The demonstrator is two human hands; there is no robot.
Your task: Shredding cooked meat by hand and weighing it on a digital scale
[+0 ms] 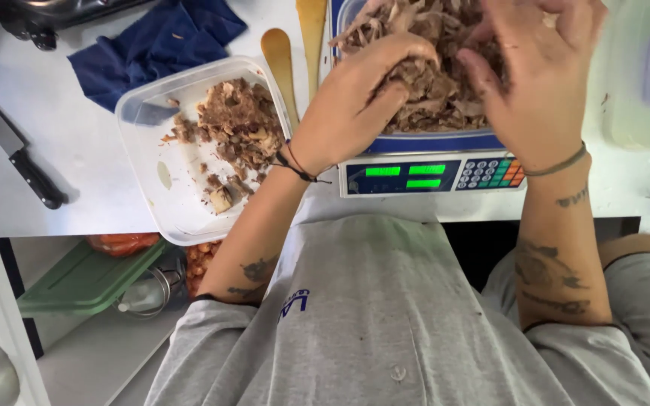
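shredded meat [430, 90] heaped in tray on scale [430, 174], soft, stringy, likely greasy, light. left hand [355, 105] clenched on a clump, right hand [539, 83] fingers spread, digging in. best pinched in loose handfuls.

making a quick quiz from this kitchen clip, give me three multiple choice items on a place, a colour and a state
1. Where does the knife lie?
A. on the scale
B. at the left of the white counter
C. in the plastic tub

2. What colour is the cloth?
A. dark blue
B. red
C. yellow

3. What are the hands doing?
A. resting flat on the counter
B. gripping the wooden spoons
C. both in the shredded meat on the scale

Answers:
1 B, the knife lies left of the plastic tub.
2 A, the cloth is navy.
3 C, the left hand and right hand have their fingers in the pile.
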